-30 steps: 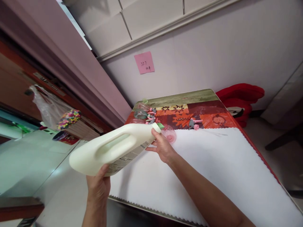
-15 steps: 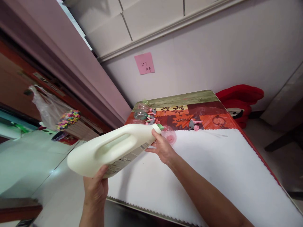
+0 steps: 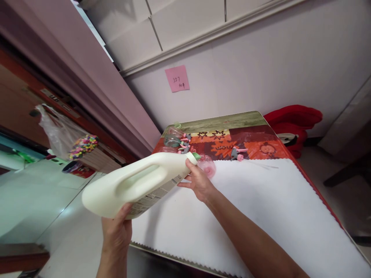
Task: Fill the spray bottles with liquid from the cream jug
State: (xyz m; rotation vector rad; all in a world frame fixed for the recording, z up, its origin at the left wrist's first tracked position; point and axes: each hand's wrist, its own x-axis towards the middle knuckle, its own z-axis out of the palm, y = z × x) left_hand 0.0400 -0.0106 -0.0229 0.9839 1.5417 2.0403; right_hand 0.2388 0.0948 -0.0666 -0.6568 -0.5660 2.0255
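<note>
A large cream-coloured jug (image 3: 139, 175) with a built-in handle and a green spout is tilted over the table, its neck pointing right. My left hand (image 3: 117, 227) is closed around its base end, thumb on the near side. At the neck, my right hand (image 3: 199, 177) grips with its thumb up by the white collar and fingers underneath. Just beyond the spout is a clear pink bottle (image 3: 207, 166), partly hidden by the jug and hand. A pink and grey spray head (image 3: 237, 153) with a thin tube lies to the right.
Clear bottles (image 3: 172, 140) and more pink and grey spray heads (image 3: 185, 146) are at the table's far left corner. A white mat (image 3: 261, 216) covers the near part of the patterned table. A red plush item (image 3: 295, 119) is behind the right edge.
Almost nothing differs. Both hands keep the same hold on the jug, and the view has shifted only slightly.
</note>
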